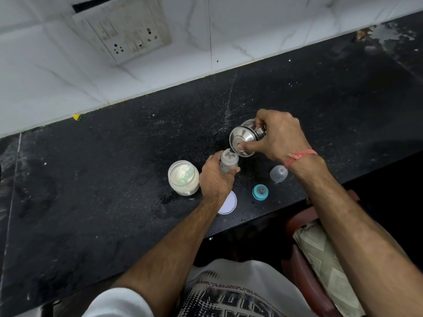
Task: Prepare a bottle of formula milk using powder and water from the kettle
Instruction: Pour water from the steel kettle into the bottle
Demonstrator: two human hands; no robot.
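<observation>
Formula powder (183, 176) was seen in an open glass jar (183, 178) that stood upright on the black stone counter (96, 179), with a pale green scoop lying in the powder. Just to the right of the jar, a small baby bottle (229, 161) was held upright by the left hand (215, 179), whose fingers were wrapped round its body; its mouth was uncovered. Above and to the right of the bottle, a small steel kettle (243, 141) was gripped by the right hand (280, 136) and tipped toward the bottle's mouth, the thumb being pressed against its lid (whether water was running could not be told). A band of pink-red thread (301, 157) was worn on the right wrist.

Nearer the counter's front edge, a white round lid (229, 203) lay flat, partly hidden by the left forearm. To its right a teal collar with a nipple (260, 192) was set down, and beyond that a clear plastic cap (278, 173), the two apart from one another. Pale specks and smears were scattered over the counter. On the white tiled wall behind it, a switch and socket panel (123, 30) was mounted.
</observation>
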